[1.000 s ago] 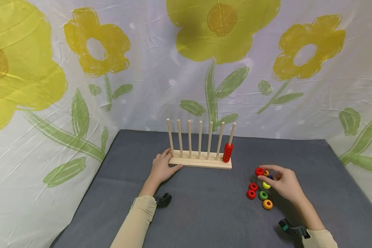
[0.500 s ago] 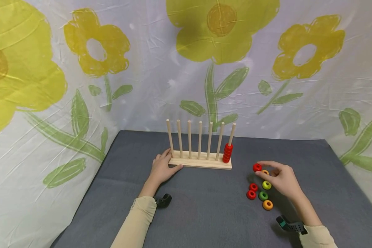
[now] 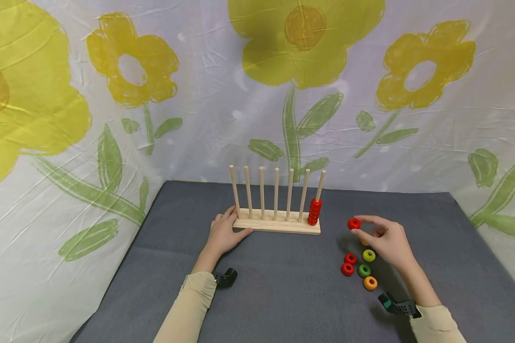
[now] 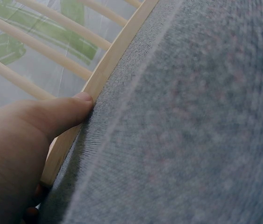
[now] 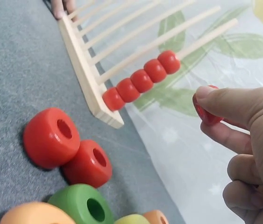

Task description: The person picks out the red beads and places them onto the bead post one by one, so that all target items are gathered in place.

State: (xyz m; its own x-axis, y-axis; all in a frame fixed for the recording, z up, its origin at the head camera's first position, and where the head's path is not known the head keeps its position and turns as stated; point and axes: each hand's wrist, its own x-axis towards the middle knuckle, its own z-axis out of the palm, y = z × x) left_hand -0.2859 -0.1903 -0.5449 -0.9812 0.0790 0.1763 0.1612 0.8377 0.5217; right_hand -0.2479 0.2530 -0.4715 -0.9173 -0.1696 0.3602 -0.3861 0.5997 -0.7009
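Observation:
A wooden peg stand (image 3: 279, 226) with a row of upright pegs stands on the table. Several red beads (image 3: 314, 212) are stacked on its rightmost peg; the other pegs are bare. My left hand (image 3: 224, 233) grips the stand's left end, thumb (image 4: 70, 109) along the front edge and the other fingers mostly hidden. To the right of the stand, my right hand (image 3: 390, 240) pinches a red bead (image 3: 354, 224) between thumb and fingers, raised above the table. In the right wrist view, that held bead (image 5: 206, 109) is partly covered by the thumb.
Loose beads lie below the right hand: two red ones (image 3: 349, 263), a green one (image 3: 364, 270), a yellow one (image 3: 369, 256) and an orange one (image 3: 370, 283). Another orange bead is mostly hidden by the hand. A flower-print cloth (image 3: 214, 119) hangs behind the grey-covered table (image 3: 283, 286).
My right hand has lifted the red bead up and slightly left, away from the loose beads. My left hand has stayed on the stand.

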